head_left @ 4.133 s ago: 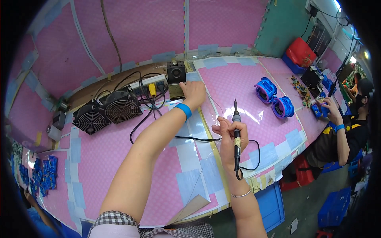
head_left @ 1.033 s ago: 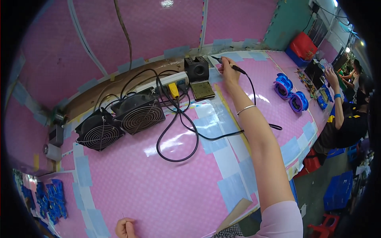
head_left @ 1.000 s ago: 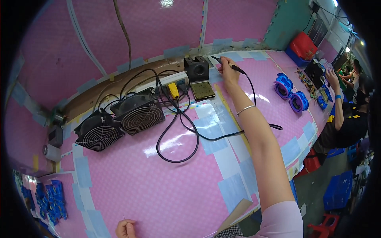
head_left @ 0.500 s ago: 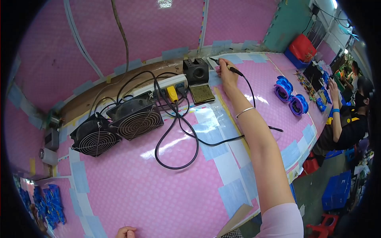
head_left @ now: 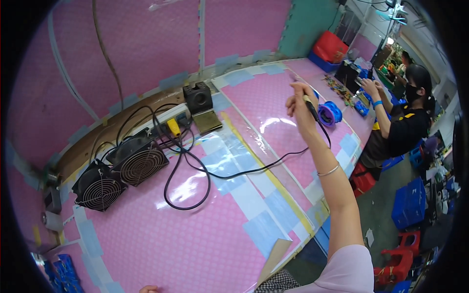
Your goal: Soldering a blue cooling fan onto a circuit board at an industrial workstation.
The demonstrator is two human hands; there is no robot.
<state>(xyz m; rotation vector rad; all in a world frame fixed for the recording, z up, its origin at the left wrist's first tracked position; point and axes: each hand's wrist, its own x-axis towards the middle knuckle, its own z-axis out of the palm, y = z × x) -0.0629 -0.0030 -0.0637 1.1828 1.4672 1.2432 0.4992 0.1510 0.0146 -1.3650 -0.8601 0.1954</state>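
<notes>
My right hand (head_left: 302, 103), stretched out over the far right of the table, holds a soldering iron (head_left: 309, 105). The iron's tip is hidden or too small to make out. From its handle a black cord (head_left: 273, 167) runs back across the table to a power strip. Beside this hand, on its right, stands a purple and blue spool (head_left: 330, 115), and a second blue one is mostly covered by the hand. Only a bit of my left hand (head_left: 149, 289) shows at the lower edge, its fingers mostly cut off.
Two black fans (head_left: 143, 167) stand at the table's left, by the power strip (head_left: 171, 119) with a yellow plug. Behind are a black iron stand (head_left: 198, 97) and a sponge tray (head_left: 207, 122). A co-worker (head_left: 403, 117) works at right, near a red bin (head_left: 330, 47).
My right hand has brought the soldering iron from beside the stand to the right, next to the spools. The view has turned rightward. Less of my left hand shows.
</notes>
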